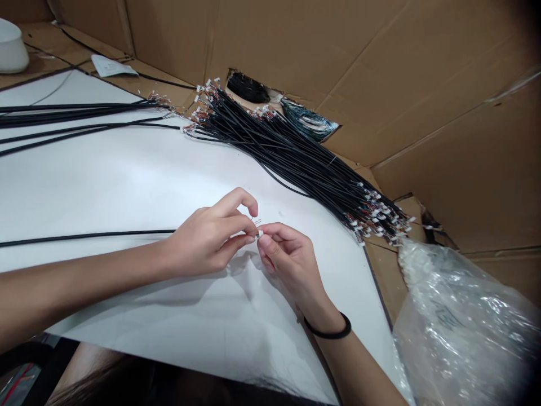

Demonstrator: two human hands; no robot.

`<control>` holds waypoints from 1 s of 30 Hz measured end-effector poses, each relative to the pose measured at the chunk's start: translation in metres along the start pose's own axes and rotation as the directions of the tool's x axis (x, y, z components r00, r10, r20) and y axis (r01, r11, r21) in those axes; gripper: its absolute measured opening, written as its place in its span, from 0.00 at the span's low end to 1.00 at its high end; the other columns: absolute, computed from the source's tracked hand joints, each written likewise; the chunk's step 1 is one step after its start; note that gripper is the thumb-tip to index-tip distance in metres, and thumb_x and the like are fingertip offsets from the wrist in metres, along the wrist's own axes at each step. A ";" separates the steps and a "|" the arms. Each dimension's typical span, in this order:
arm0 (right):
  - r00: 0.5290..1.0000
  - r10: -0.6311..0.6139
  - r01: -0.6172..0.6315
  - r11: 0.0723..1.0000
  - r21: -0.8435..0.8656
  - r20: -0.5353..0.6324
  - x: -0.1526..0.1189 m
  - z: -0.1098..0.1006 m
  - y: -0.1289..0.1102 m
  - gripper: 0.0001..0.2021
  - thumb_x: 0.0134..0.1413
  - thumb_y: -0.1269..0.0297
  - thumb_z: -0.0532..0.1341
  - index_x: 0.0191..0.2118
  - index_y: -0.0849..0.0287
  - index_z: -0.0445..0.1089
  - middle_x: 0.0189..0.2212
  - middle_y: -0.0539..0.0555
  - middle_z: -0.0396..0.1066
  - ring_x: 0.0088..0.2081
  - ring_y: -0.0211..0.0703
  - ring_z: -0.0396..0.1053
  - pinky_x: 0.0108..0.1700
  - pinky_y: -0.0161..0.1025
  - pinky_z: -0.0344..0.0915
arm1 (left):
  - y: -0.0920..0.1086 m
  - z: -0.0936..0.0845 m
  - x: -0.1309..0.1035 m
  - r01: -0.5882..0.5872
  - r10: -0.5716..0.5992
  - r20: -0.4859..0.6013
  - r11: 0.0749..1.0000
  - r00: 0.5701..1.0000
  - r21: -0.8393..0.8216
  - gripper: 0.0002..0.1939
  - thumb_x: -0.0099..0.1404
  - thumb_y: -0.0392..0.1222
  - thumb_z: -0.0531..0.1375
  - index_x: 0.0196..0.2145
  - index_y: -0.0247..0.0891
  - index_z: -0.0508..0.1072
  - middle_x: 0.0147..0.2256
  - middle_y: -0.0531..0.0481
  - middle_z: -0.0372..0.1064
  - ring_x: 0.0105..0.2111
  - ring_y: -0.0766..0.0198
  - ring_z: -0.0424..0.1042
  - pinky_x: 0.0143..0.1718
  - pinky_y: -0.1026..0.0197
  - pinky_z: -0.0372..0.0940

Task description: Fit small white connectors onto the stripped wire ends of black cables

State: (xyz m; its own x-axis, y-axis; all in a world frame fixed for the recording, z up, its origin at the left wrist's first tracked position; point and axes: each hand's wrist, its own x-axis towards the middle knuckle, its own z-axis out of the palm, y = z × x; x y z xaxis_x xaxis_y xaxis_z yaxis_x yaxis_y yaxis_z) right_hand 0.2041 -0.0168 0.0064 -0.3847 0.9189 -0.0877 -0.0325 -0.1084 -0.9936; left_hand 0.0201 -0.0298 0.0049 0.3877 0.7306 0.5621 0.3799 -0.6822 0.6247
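Note:
My left hand [217, 234] pinches the thin wire ends of a black cable [105, 235], which runs in from the left edge and passes behind that hand. A few loose wire tips stick up near its bent index finger. Facing it, my right hand [289, 248] holds a small white connector [259, 233] between thumb and index finger. The fingertips of both hands almost meet at the connector. Which wires sit inside it is too small to tell. A black band [332, 332] circles my right wrist.
Behind my hands lies a large bundle of black cables [287, 152] with white connectors at both ends. More black cables [76, 113] lie at the left on the white table surface [139, 175]. Cardboard walls [270, 39] stand behind. A clear plastic bag [460, 327] is at right, a white container [12, 48] far left.

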 end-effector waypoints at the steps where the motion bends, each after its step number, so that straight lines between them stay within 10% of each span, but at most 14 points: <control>1: 1.000 0.000 0.000 1.000 0.008 0.000 0.000 0.000 0.000 0.10 0.50 0.59 0.67 0.34 0.60 0.72 0.16 0.45 0.62 0.15 0.29 0.53 0.17 0.30 0.50 | 0.000 0.000 0.000 0.001 -0.001 0.002 1.000 1.000 0.003 0.05 0.66 0.30 0.54 0.34 0.34 0.69 0.43 0.45 0.60 0.29 0.71 0.69 0.29 0.64 0.63; 30: 0.977 0.184 -0.207 0.932 0.297 0.104 -0.001 0.003 0.000 0.10 0.49 0.60 0.68 0.31 0.58 0.67 0.21 0.45 0.64 0.19 0.30 0.57 0.20 0.28 0.60 | -0.001 0.000 -0.001 -0.035 0.035 -0.002 0.995 0.999 0.093 0.06 0.66 0.32 0.53 0.34 0.35 0.69 0.44 0.43 0.62 0.34 0.66 0.70 0.31 0.62 0.67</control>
State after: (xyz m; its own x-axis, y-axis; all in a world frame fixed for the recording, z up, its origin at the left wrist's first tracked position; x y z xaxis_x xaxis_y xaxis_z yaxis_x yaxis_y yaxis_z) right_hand 0.2021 -0.0189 0.0069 -0.4776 0.8389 -0.2611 -0.2249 -0.4040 -0.8867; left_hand 0.0197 -0.0299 0.0039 0.3994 0.7062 0.5846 0.4430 -0.7069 0.5514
